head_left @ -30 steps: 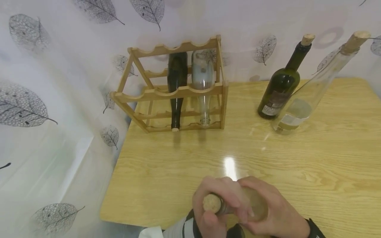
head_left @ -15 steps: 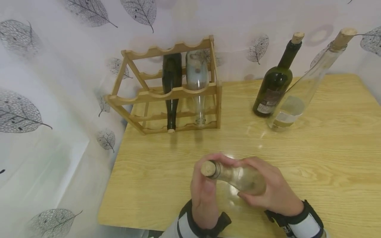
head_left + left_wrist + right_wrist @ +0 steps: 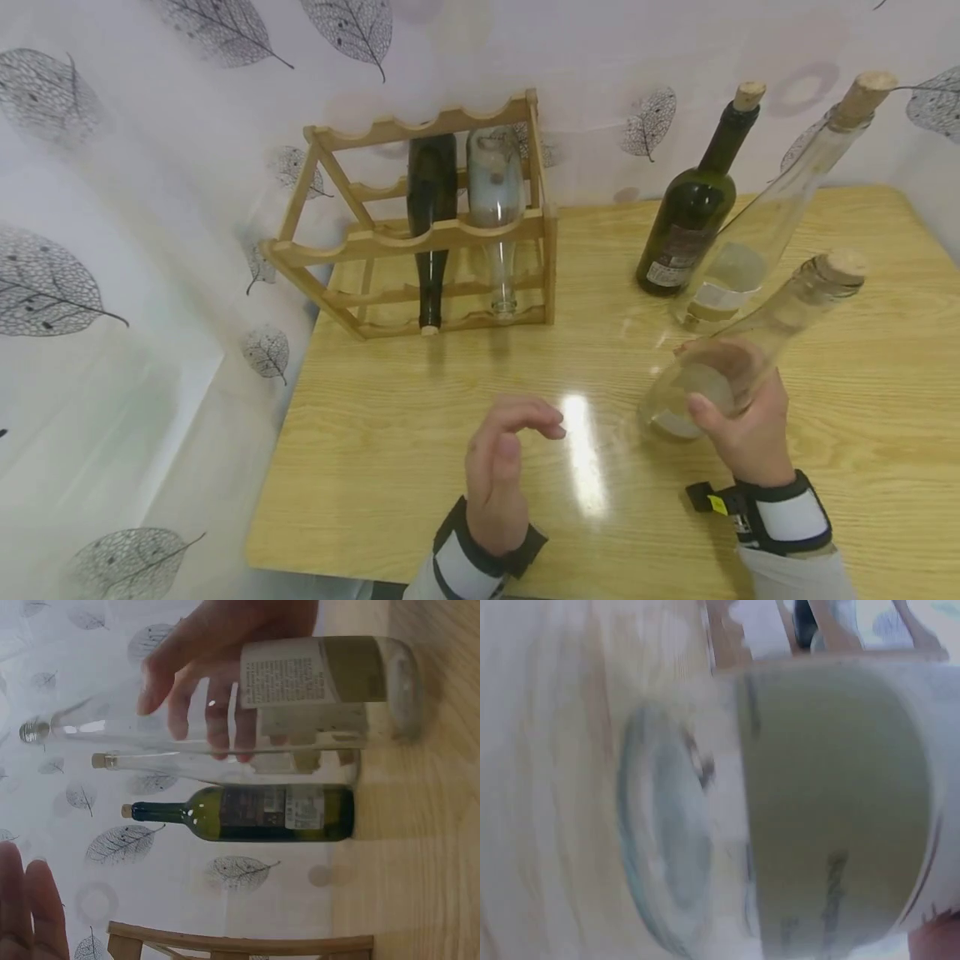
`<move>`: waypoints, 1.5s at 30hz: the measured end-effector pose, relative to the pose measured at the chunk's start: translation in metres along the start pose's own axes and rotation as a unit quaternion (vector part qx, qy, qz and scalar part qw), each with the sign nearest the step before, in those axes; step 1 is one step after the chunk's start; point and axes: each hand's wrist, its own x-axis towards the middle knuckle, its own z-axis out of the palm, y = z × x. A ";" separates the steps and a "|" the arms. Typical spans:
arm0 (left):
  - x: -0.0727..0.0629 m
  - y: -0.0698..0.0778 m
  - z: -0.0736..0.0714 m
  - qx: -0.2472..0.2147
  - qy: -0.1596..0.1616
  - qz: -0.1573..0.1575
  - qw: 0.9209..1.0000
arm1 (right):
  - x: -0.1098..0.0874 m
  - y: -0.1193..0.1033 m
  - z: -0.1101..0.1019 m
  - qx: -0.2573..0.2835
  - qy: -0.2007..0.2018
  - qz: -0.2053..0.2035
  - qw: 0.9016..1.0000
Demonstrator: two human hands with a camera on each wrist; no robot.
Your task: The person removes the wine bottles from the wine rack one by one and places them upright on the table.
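Observation:
My right hand grips the lower body of a clear glass bottle with a cork in its neck. The bottle stands close over the table on the right, its base low in the head view. A white and olive label fills much of the right wrist view. Nothing is held in my left hand, which hovers over the table's front middle, fingers loosely bent. Just behind the gripped bottle stand a corked dark green wine bottle and a tall clear corked bottle.
A wooden wine rack stands at the back left. In its upper row lie a dark bottle and a clear bottle, necks toward me. The wooden table meets a leaf-patterned wall covering behind and at left.
My right hand has carried the clear bottle to the right and turned it from lying tilted leftward to base down. My left hand has let go of its neck.

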 end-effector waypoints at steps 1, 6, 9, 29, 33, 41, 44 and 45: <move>-0.001 -0.001 -0.001 0.002 -0.005 -0.006 1.000 | 0.004 0.000 -0.002 0.015 0.015 -0.005 1.000; -0.007 -0.005 -0.002 -0.004 -0.019 -0.020 1.000 | 0.022 0.002 -0.015 -0.023 0.091 -0.008 0.996; -0.009 -0.008 -0.003 -0.004 -0.023 -0.014 1.000 | 0.030 0.008 -0.025 -0.048 0.138 -0.005 0.989; -0.015 -0.018 -0.012 0.036 -0.025 -0.023 0.999 | 0.079 0.037 -0.048 -0.145 0.236 0.067 0.959; -0.017 -0.017 -0.018 0.073 -0.038 -0.049 0.995 | 0.088 0.045 -0.052 -0.175 0.229 0.083 0.954; -0.017 -0.027 -0.038 0.220 -0.045 -0.084 0.971 | 0.098 0.041 -0.053 -0.219 0.176 0.200 0.939; -0.013 -0.032 -0.050 0.294 -0.043 -0.073 0.952 | 0.083 0.026 -0.052 -0.219 0.169 0.227 0.934; -0.011 -0.033 -0.055 0.315 -0.036 -0.071 0.946 | 0.074 0.020 -0.051 -0.218 0.171 0.226 0.934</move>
